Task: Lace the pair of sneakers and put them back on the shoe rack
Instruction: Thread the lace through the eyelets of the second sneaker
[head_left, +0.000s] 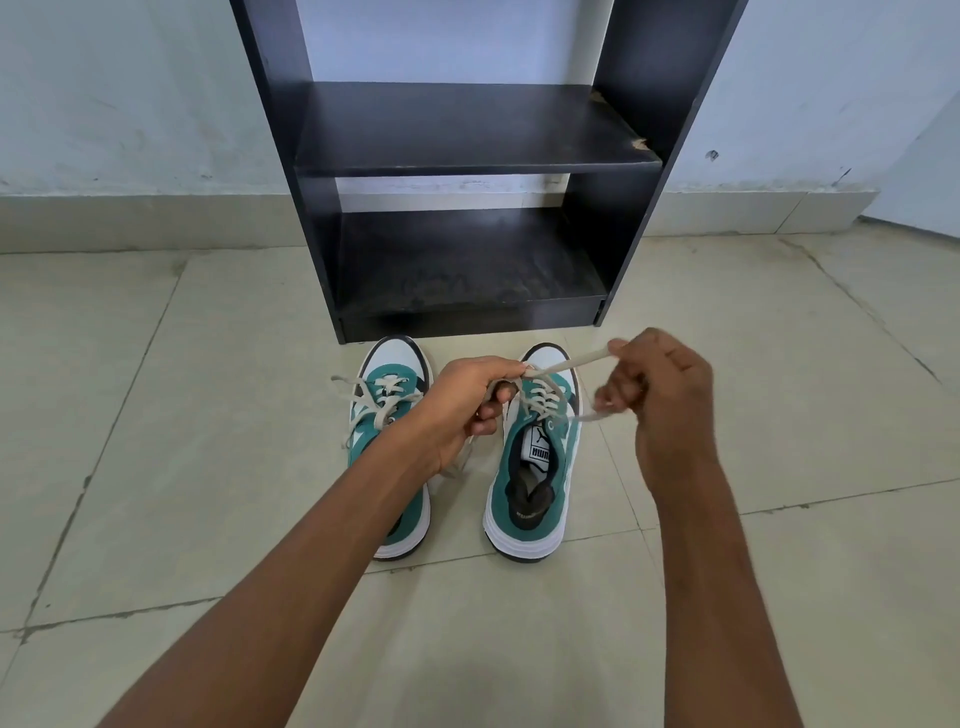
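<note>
Both hands pinch lace over right sneaker, toe toward rack.

Head-worn view, looking forward and down, close over floor, facing wall

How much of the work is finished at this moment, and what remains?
Done: the left sneaker looks laced. In hand: the left hand and right hand hold the lace of the right sneaker. Left: tying it, then moving both onto the shoe rack.
</note>
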